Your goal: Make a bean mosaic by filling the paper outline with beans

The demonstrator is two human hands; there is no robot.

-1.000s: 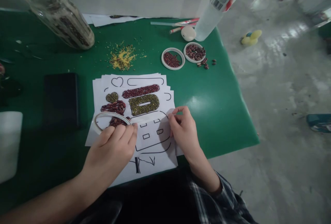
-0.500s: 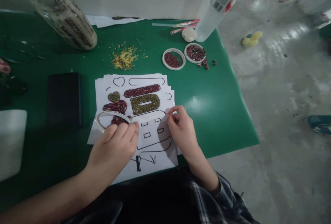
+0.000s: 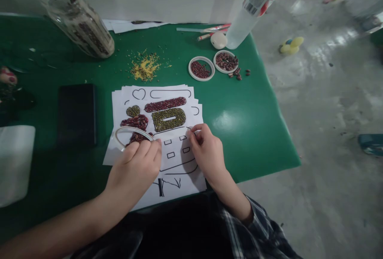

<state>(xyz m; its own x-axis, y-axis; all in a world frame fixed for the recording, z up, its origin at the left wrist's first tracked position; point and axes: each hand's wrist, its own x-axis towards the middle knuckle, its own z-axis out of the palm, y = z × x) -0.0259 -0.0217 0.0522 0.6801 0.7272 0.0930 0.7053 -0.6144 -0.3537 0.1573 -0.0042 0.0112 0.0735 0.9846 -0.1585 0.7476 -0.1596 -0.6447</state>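
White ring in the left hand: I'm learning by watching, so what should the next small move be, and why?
Probably lower the right hand to press the pale strip onto the boxed drawing: its thumb and forefinger pinch near the upper outline, the strip seems to stretch towards the white ring in the left hand, and the drawing's visible boxes are bare outlines.

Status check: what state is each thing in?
Left hand: closed on white ring
White ring: held, tilted
Right hand: curled, grip unclear
Green heart: bean-filled
Red bar: bean-filled
Left dish: part-filled with beans
Right dish: bean-filled, some spilled
Yellow grains: scattered
Bottle: standing, top unseen
Glass jar: standing
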